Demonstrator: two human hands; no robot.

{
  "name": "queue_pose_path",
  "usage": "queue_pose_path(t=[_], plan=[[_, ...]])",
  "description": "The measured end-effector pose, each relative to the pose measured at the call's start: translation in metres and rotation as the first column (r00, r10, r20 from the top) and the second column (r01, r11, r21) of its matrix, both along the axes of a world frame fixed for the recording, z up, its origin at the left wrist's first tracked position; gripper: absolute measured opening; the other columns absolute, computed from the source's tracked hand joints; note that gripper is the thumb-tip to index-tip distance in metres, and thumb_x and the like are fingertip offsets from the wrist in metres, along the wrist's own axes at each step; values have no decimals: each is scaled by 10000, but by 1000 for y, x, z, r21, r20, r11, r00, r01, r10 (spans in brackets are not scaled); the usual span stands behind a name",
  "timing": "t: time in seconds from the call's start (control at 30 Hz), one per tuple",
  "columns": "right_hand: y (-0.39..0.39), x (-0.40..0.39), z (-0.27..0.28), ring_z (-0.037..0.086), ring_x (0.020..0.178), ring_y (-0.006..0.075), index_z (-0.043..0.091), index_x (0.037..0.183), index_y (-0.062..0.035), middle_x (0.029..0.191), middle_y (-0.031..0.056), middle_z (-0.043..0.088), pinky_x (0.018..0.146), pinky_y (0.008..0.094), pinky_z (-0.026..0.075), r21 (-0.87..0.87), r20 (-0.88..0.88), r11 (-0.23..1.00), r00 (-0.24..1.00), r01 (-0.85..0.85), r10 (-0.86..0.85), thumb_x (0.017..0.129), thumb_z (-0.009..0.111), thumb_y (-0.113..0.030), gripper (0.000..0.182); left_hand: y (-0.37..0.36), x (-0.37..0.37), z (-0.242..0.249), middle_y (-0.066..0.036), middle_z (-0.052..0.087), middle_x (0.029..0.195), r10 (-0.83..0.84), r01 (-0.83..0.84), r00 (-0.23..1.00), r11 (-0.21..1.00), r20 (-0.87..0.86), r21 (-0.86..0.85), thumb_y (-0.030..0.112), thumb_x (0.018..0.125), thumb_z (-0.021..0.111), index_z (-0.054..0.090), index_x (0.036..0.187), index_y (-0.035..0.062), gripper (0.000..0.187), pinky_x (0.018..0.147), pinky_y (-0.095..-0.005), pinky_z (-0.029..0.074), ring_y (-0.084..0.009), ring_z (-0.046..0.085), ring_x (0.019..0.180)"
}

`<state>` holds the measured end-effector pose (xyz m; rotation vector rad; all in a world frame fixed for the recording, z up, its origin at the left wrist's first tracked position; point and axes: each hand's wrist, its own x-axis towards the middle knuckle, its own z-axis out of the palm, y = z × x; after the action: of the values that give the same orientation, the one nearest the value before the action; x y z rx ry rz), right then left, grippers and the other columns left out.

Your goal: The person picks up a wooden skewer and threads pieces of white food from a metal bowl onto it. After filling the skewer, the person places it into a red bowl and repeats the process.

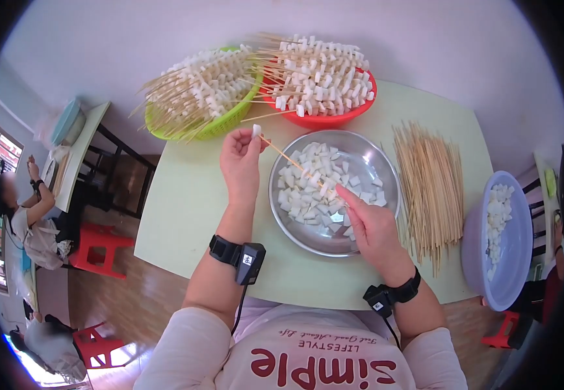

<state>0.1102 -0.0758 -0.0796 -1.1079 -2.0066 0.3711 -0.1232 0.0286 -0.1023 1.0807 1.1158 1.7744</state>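
Note:
My left hand pinches a small white food cube between thumb and fingertips, right at the upper end of a bamboo skewer. Lower down, my right hand grips that skewer, with several white pieces threaded close to its fingers. The skewer slants across a round steel bowl. Loose white cut pieces, perhaps radish or coconut jelly, lie in the bowl under my right hand.
Filled skewers heap over a green basket and a red basket at the back. Bare bamboo skewers lie right of the bowl. A lilac basin with white pieces stands at the right edge. Other people sit left.

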Motion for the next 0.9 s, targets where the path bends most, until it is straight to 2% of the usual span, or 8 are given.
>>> queue_pose_path(t=[0.4,0.47,0.5,0.57,0.6,0.7,0.77,0.9], plan=[[-7,-6,0,522,464,261,557,1262,-93,547,123,517,465,352,408,105,109,994,993,43,-54,867,558,-57,396,-2,3,1,-86,613,892,39,-40,999,999,-35,-27,13,890,574,525,984,-39,118,747,-230,505,-125,618,809],[-8,-7,1,509,461,261,556,1262,-94,548,120,514,463,334,399,-116,-99,993,995,23,-34,889,535,-61,374,0,3,-3,-85,617,889,38,-38,997,999,-73,5,14,890,575,528,975,-36,109,744,-230,501,-121,619,807],[-8,-5,1,509,461,261,556,1262,-94,548,120,514,463,334,399,-114,-99,993,994,25,-36,889,535,-61,374,0,4,-3,-85,617,889,35,-35,997,999,-73,7,14,890,575,528,975,-36,109,744,-230,501,-121,619,807],[-4,1,2,515,459,258,559,1258,-103,547,105,521,462,330,404,-593,-506,781,846,-198,-170,901,523,-65,361,-1,4,-2,-78,618,895,46,-42,987,999,-155,29,4,885,572,532,973,-31,103,744,-230,495,-120,619,812],[-2,5,3,515,459,258,559,1258,-103,547,105,521,462,330,404,-590,-504,785,845,-189,-176,901,523,-65,361,0,6,-2,-78,618,895,37,-32,988,999,-152,33,4,885,572,532,973,-31,103,744,-230,495,-120,619,812],[1,10,2,522,467,236,552,1261,-100,547,98,518,474,313,405,-500,-447,855,887,-139,-118,908,514,-70,357,0,5,-5,-69,618,899,35,-17,962,998,-271,68,-13,875,570,537,980,-25,111,741,-231,492,-120,623,811],[1,7,2,522,478,213,536,1273,-96,549,99,509,498,290,401,12,91,999,995,42,-42,921,499,-86,354,-1,3,-3,-69,618,909,7,8,970,998,-243,60,-36,862,570,540,987,-23,130,737,-232,493,-121,629,809],[-1,3,6,515,485,201,524,1282,-88,548,105,499,512,273,392,138,165,990,985,37,-60,933,480,-97,352,-2,9,1,-65,622,891,-16,34,975,996,-222,78,-43,849,581,544,981,-25,138,726,-233,495,-118,632,791]])
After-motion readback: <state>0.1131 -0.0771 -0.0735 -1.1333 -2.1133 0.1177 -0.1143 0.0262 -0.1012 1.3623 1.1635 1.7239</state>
